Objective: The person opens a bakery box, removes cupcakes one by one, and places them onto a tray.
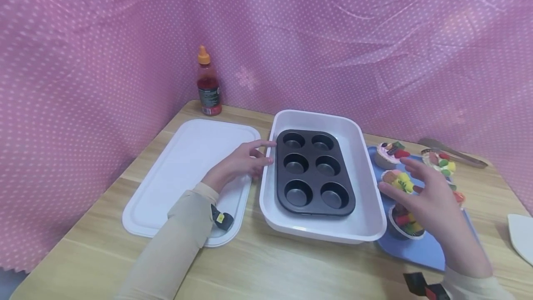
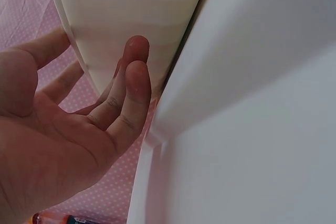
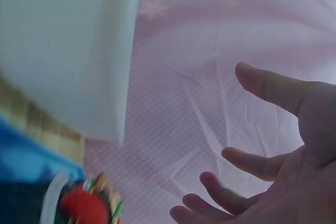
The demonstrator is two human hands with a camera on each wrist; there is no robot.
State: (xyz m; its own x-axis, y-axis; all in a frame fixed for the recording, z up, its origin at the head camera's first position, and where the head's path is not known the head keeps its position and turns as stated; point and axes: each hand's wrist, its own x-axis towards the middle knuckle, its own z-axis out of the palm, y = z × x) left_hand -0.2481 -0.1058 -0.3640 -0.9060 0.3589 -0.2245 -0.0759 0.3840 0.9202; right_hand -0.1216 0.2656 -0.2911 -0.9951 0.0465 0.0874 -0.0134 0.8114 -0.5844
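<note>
A dark muffin tin (image 1: 315, 172) with several round cups lies inside a deep white tray (image 1: 364, 198). My left hand (image 1: 239, 163) is at the tray's left rim, with the thumb and index finger reaching the edge. In the left wrist view its other fingers (image 2: 137, 80) stay outside the tray wall, loosely bent. Right of the tray, my right hand (image 1: 433, 198) hovers over decorated cupcakes (image 1: 401, 182), its fingers spread and holding nothing. The cupcakes sit on a blue board (image 1: 420, 249); the hand partly hides some of them.
A white board (image 1: 179, 175) lies flat under my left forearm. At the back left stands a sauce bottle (image 1: 208, 87) with an orange cap. Tongs (image 1: 454, 153) lie at the back right, and a white piece (image 1: 522, 235) shows at the right edge. Pink dotted cloth (image 1: 312, 36) hangs behind.
</note>
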